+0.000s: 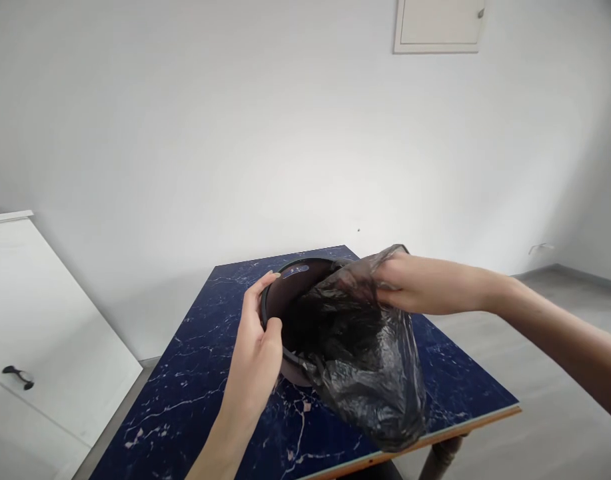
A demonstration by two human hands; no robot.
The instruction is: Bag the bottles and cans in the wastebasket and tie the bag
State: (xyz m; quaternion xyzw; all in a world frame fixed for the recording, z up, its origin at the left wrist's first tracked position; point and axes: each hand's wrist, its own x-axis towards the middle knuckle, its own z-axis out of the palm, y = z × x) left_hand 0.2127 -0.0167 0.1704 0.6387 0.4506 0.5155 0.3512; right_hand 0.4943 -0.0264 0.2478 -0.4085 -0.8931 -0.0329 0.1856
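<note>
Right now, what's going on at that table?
A person steadies a dark bin by its rim with the left hand. The right hand is at a black plastic bag, fingers partly showing through it. The bag lies partly inside the bin and spills over one side, above the blue table.

I faced a pale wall (235, 133) with a white hatch (440, 23); a black-handled white cabinet (45, 313) stood left, grey floor (505, 360) right.

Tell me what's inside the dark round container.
Part of the black plastic bag dips into the dark round container; a small marked patch shows on the bare inner wall. The bag hides the bottom, so anything beneath cannot be seen.
</note>
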